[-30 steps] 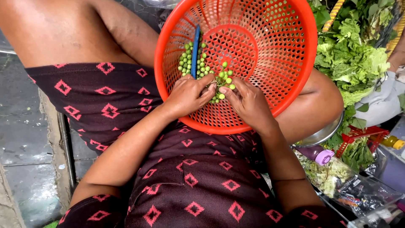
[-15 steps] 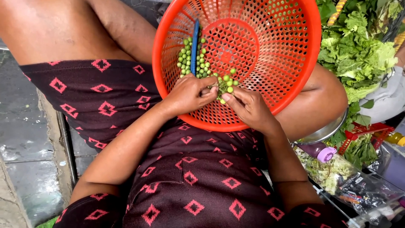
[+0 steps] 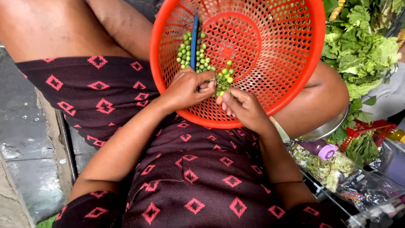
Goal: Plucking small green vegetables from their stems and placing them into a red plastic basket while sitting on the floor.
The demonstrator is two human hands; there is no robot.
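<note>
Floor [image 3: 25, 139] at 9 o'clock: grey paving slabs, wet sheen, joints visible, daylight, no hard shadows. Concrete kerb edge [image 3: 46, 126] runs 10 to 7 o'clock. Leafy greens pile [image 3: 363, 55] at 2 o'clock. Metal bowl rim [image 3: 327, 128] at 4 o'clock, red plastic rack [image 3: 365, 128] just beside it. Clear bags of chopped greens [image 3: 333, 169] at 5 o'clock, purple cap [image 3: 327, 151] on top.

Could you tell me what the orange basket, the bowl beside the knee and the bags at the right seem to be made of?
The orange basket looks like moulded plastic: glossy, one colour, with regular perforations. The bowl seems to be metal, probably steel, judging by its shiny grey rim; most of it is hidden. The bags look like thin clear plastic film, wrinkled and glinting, with greens showing through.
</note>
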